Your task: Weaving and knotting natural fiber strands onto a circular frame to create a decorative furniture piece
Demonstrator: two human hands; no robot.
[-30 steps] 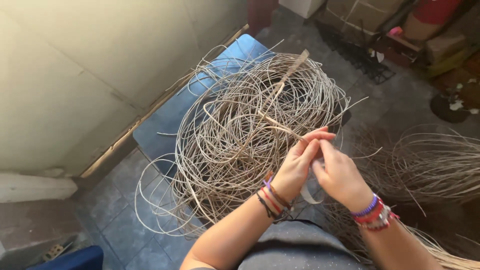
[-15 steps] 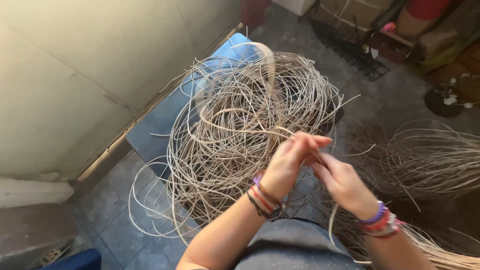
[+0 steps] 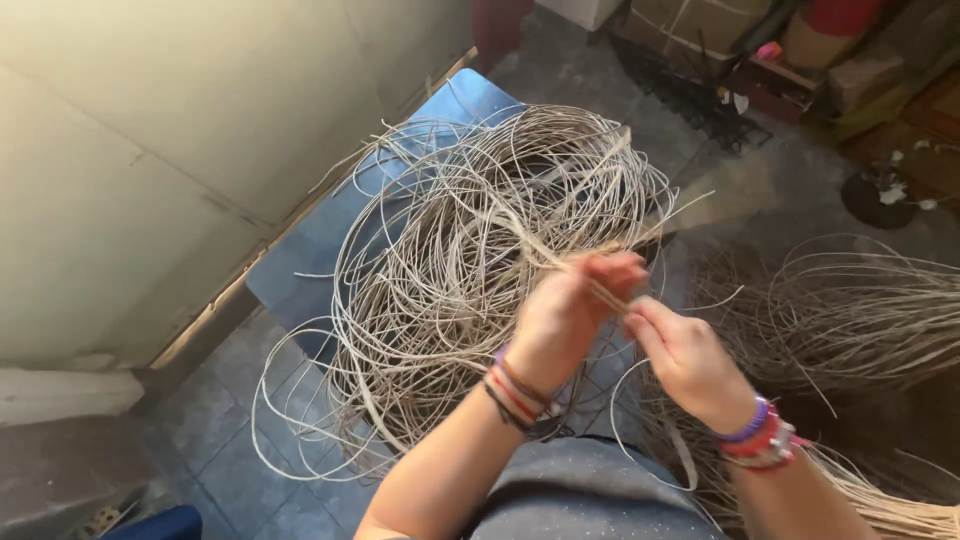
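A big tangled coil of pale rattan strands [image 3: 470,270] lies on a blue board [image 3: 310,250] in front of me. My left hand [image 3: 565,315] is raised over the coil's near right side, fingers closed on a thin rattan strand [image 3: 600,290] that runs out of the coil. My right hand [image 3: 685,355] sits just to the right of it, pinching the same strand where it slants down between the two hands. Both wrists wear several coloured bracelets. A loose strip curls down below my right wrist.
A second bundle of rattan [image 3: 850,320] spreads over the dark floor at the right. A pale wall [image 3: 150,150] runs along the left. Boxes and clutter [image 3: 760,50] stand at the top right. My grey-clad knee [image 3: 590,500] is at the bottom.
Both hands have stayed together on the strand and shifted slightly right and down in view. A strand end whips blurred up to the right.
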